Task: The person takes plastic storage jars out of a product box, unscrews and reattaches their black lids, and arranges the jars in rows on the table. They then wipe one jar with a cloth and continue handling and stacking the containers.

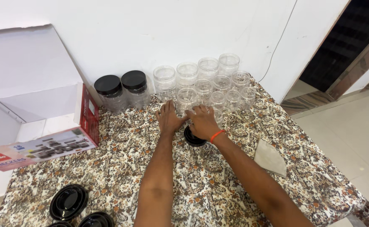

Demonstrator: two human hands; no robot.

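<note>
My left hand (pixel 169 118) and my right hand (pixel 202 122) rest close together on the floral tablecloth (pixel 121 168), fingers reaching to a small clear plastic jar (pixel 187 101) in the front row of several open clear jars (pixel 209 80). A black lid (pixel 191 139) lies under the heel of my right hand, partly hidden. My right wrist wears an orange band (pixel 216 135). Whether either hand grips the jar is unclear.
Two clear jars with black lids (pixel 121 84) stand at the back left by the wall. An open white cardboard box (pixel 37 105) sits at the left. Stacked black lids (pixel 69 201) lie at the front left. A folded grey cloth (pixel 270 157) lies right.
</note>
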